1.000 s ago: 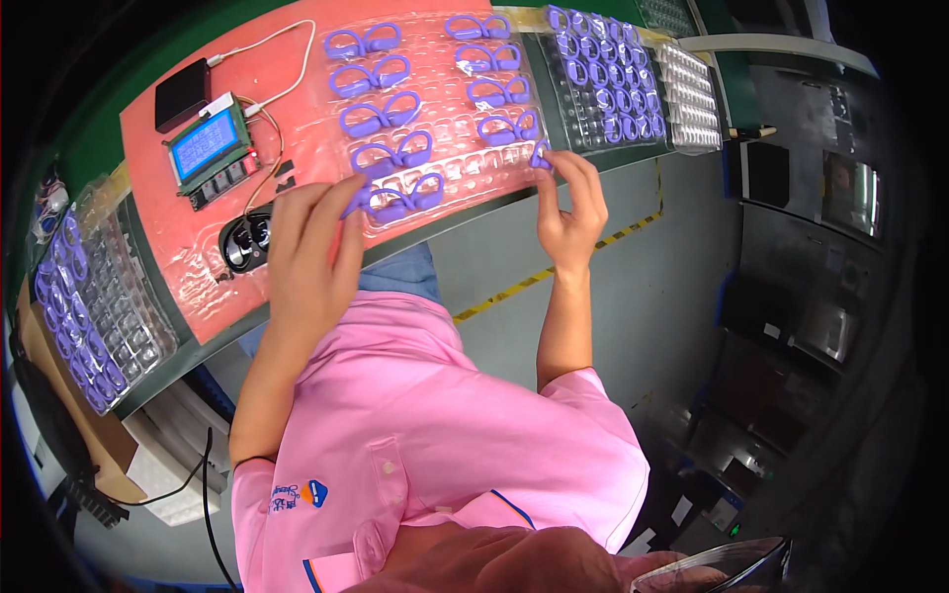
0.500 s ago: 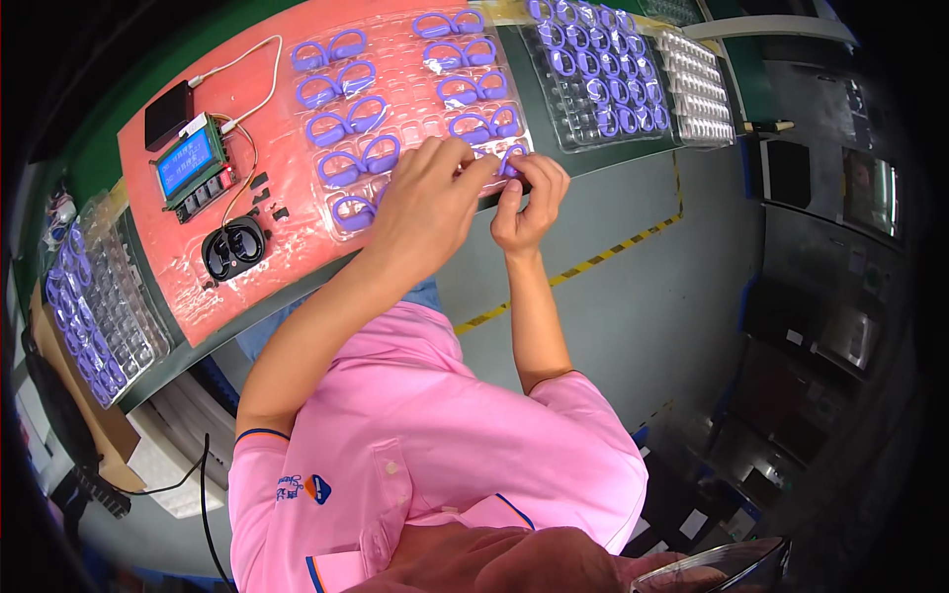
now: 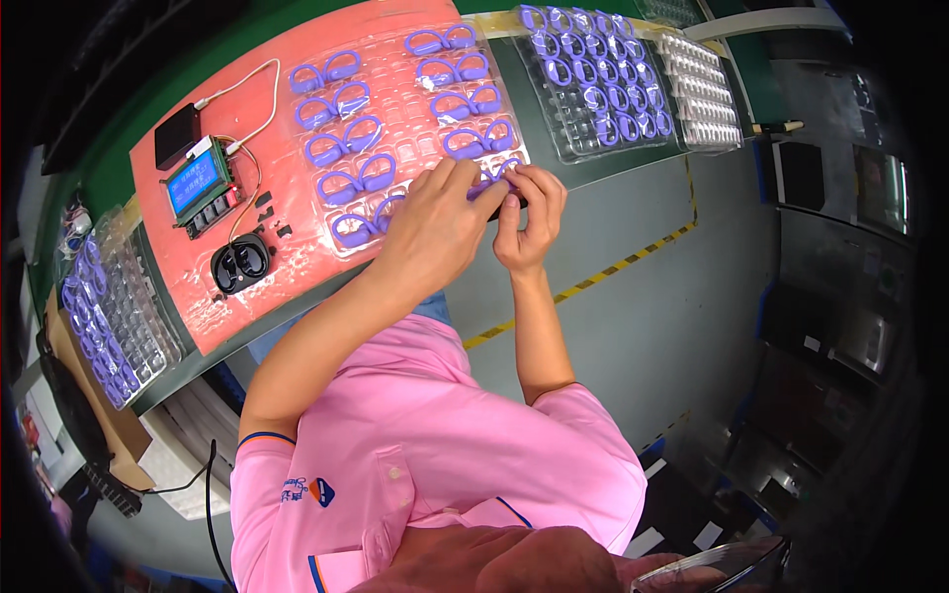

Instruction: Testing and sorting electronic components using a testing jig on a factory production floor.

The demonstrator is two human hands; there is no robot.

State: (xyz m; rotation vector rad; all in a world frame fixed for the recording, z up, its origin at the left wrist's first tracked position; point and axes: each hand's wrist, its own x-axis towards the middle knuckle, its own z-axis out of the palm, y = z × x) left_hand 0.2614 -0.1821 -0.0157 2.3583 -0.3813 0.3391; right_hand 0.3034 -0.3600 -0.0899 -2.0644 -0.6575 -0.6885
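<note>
A clear plastic tray [image 3: 405, 109] holds two columns of purple ear-hook earphones [image 3: 348, 145] laid in pairs. Both of my hands meet over its near right corner. My left hand [image 3: 435, 222] lies across the tray's near edge, fingers bent and closed on a purple ear-hook earphone [image 3: 484, 185], partly hidden by the fingertips. Close beside it, my right hand [image 3: 532, 219] is curled, with thumb and fingers pinching at the right side of that same pair. How the fingertips grip is mostly covered.
A black open charging case [image 3: 240, 263] is wired to a small blue-screen circuit board [image 3: 201, 186], beside a black box [image 3: 178, 134]. All lie on a pink mat [image 3: 213, 321]. More earphone trays stand right [image 3: 593, 79] and left [image 3: 124, 306]; a white tray [image 3: 702, 94] is far right.
The whole view has shifted slightly. My hands stay at the same corner of the tray, with the left fingers a little lower over the earphone pair.
</note>
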